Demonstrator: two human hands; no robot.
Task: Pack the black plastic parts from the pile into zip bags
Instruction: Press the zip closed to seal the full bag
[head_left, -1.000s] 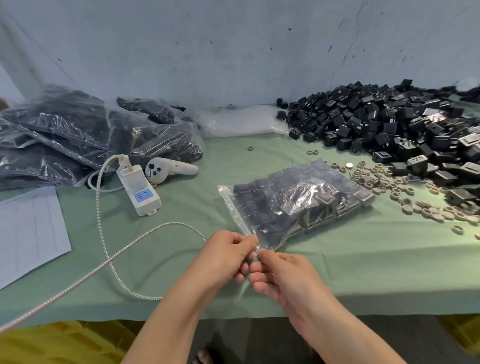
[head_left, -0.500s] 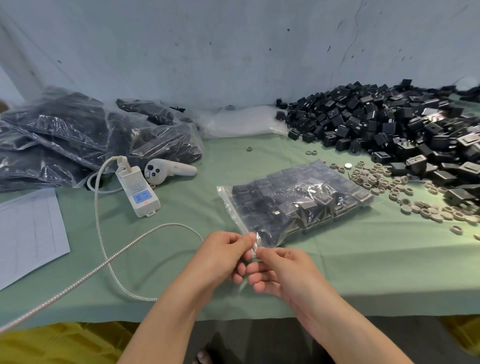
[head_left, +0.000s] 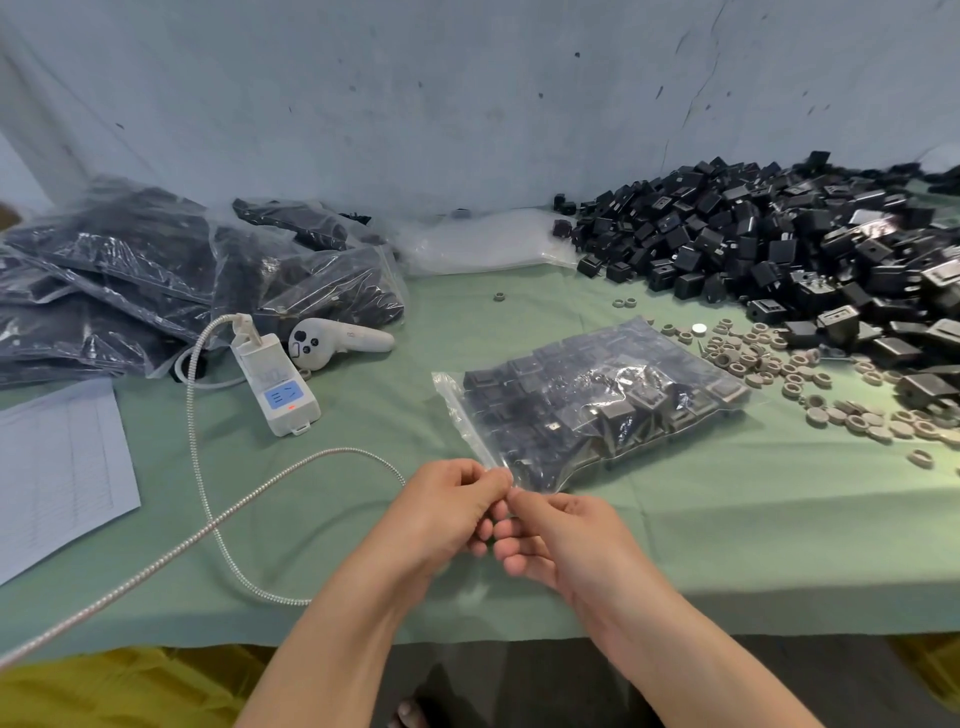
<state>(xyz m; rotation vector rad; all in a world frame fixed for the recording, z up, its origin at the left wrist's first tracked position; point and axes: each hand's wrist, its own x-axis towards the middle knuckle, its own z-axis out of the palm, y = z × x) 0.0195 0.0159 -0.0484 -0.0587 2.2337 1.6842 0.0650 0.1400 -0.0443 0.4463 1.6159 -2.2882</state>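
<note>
We see the filled zip bag (head_left: 597, 410) lying flat on the green table cover (head_left: 727, 545), just past centre. Its long axis runs from about 8 o'clock to 2 o'clock, and its zip edge is at the 8 o'clock end, facing away from the pile of black plastic parts (head_left: 779, 244). Our left hand (head_left: 447, 514) and right hand (head_left: 566, 540) meet at the near corner of that zip edge. Each pinches the strip between thumb and forefinger, with the other fingers curled underneath. Compared with a second ago, the hands stay on the same corner and the bag has barely shifted. The pile fills the table from 1 to 3 o'clock, and loose grey rings (head_left: 779, 369) are scattered between it and the bag, some just beside the bag's far end. At 10 o'clock there is a heap of packed bags (head_left: 156, 275). A white controller (head_left: 337, 340) and a white power strip (head_left: 275, 384) lie in front of the heap. The strip's braided cable (head_left: 208, 519) loops towards 7 o'clock, passing near our left wrist. A printed sheet (head_left: 57, 467) lies at 9 o'clock, and empty clear bags (head_left: 483, 241) lie at 12 o'clock against the wall.
</note>
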